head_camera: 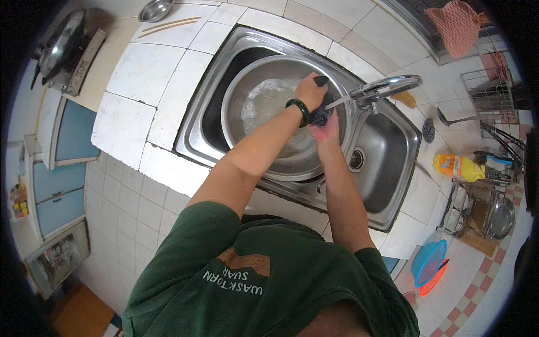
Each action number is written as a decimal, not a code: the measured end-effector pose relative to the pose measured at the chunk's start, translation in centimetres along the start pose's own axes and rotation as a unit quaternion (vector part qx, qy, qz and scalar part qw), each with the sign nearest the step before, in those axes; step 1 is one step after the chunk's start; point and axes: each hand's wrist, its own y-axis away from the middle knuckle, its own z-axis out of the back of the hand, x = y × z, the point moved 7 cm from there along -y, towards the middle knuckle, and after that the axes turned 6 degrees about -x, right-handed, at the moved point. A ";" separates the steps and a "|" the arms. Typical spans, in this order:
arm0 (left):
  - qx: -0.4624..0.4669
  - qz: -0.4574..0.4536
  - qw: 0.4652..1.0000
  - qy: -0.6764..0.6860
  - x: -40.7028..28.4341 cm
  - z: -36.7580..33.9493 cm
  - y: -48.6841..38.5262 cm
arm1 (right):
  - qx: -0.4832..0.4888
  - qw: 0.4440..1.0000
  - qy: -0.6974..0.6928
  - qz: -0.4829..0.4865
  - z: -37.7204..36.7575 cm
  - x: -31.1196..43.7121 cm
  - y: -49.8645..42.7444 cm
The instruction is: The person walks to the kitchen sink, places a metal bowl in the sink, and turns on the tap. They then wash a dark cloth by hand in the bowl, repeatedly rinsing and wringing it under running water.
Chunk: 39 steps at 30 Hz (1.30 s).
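Observation:
Water runs from the chrome faucet (391, 84) onto a dark, wet, cloth-like item (321, 114) between my two hands. My left hand (312, 92), a dark green bangle at its wrist, grips the item from above; a dark bit of it shows by the fingers. Below it, my right hand (326, 128) supports the item, its fingers partly hidden. Both hands are over the right side of a large round metal basin (236, 90), which holds cloudy, foamy water and sits in the left bowl of the steel sink (381, 168).
Two wooden chopsticks (168, 27) and a small metal bowl (155, 10) lie on the tiled counter at upper left. A wok (63, 46) stands on the stove. On the right are a yellow bottle (459, 167), a ladle (463, 119), a dish rack (476, 210) and a blue basket (428, 263).

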 end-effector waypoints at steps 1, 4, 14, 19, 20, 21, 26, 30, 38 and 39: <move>0.007 -0.011 1.000 0.015 0.5 -0.3 -0.2 | -0.017 1.000 0.006 0.001 -0.3 0.2 0.4; 0.049 -0.023 0.995 0.082 0.7 -0.6 2.1 | -0.087 0.996 0.029 -0.003 0.6 1.2 0.8; 0.094 -0.198 0.958 -0.188 -6.8 -0.2 10.4 | 0.068 0.997 -0.006 0.027 1.1 2.2 -0.2; 0.092 0.045 0.993 -0.058 -0.4 -1.1 3.0 | -0.075 0.996 0.035 0.043 1.2 0.3 0.2; 0.072 0.066 0.994 -0.050 0.6 -1.0 2.6 | -0.083 0.996 0.033 0.025 1.0 0.2 0.4; 0.041 0.079 0.995 -0.034 1.3 -0.5 2.4 | -0.081 0.996 0.043 0.021 0.7 0.3 0.5; -0.002 0.016 0.999 0.042 -0.5 1.1 6.0 | -0.069 0.993 0.098 0.002 1.5 2.4 0.6; 0.023 -0.142 0.988 -0.049 -5.8 1.0 13.1 | 0.139 0.990 0.033 0.005 1.3 4.2 -0.6; 0.126 -0.157 0.958 -0.205 -4.3 -1.1 6.5 | 0.118 0.991 -0.047 0.044 2.9 1.1 -2.8; 0.124 -0.112 0.974 -0.157 -3.1 -1.0 4.8 | 0.062 0.998 -0.014 0.020 2.8 0.3 -2.4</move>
